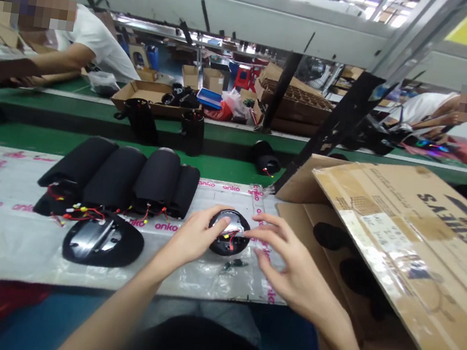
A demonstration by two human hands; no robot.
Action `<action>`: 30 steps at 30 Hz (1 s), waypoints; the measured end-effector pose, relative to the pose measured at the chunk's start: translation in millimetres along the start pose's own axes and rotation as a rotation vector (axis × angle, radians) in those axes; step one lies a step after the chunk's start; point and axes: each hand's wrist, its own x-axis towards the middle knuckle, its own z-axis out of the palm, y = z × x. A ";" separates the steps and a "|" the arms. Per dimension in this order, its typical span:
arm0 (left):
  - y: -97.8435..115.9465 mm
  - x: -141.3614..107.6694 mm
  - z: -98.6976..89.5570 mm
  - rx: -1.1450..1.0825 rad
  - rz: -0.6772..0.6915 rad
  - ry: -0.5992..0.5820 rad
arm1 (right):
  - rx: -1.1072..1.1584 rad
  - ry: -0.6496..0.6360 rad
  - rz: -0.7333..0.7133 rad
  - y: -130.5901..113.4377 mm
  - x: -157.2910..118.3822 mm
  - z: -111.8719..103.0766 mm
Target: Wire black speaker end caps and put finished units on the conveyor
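In the middle of the worktable a black cylinder-like part (pixel 236 251) stands end-on, its top showing a shiny plate and red and yellow wires. My left hand (pixel 197 233) grips its left side, thumb over the plate and fingers round the far rim. To the right of it, my right hand (pixel 286 258) has its fingers spread, the fingertips close to the wires; whether they touch cannot be made out. A small dark piece (pixel 236 263) lies just in front. Further left is a black part with a shiny end plate (pixel 94 241).
Several black fabric-covered cylinders (pixel 118 176) with wired ends are stacked at the left. An open cardboard box (pixel 416 235) with black items stands at the right. Beyond runs a green conveyor (pixel 226 165) carrying more parts. Co-workers sit across it, under a metal beam (pixel 238 19).
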 end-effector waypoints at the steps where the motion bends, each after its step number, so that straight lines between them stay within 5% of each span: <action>1: 2.0 0.1 1.3 0.011 -0.006 0.013 | 0.087 0.079 0.070 6.3 3.4 0.0; 4: 3.2 0.1 5.8 0.014 -0.015 0.056 | 0.301 0.175 0.300 22.2 22.5 7.6; 7: -0.8 1.3 8.3 -0.027 -0.031 0.127 | 0.387 0.049 0.382 27.8 46.4 18.5; 13: -8.9 10.8 5.1 -0.099 -0.038 0.192 | 0.335 -0.114 0.335 24.6 75.4 21.5; 20: -15.0 16.4 9.9 -0.245 0.030 0.270 | 0.379 -0.145 0.248 28.8 82.0 13.9; 30: -16.9 19.6 13.1 -0.192 0.040 0.257 | 0.383 0.113 0.126 39.5 60.7 39.8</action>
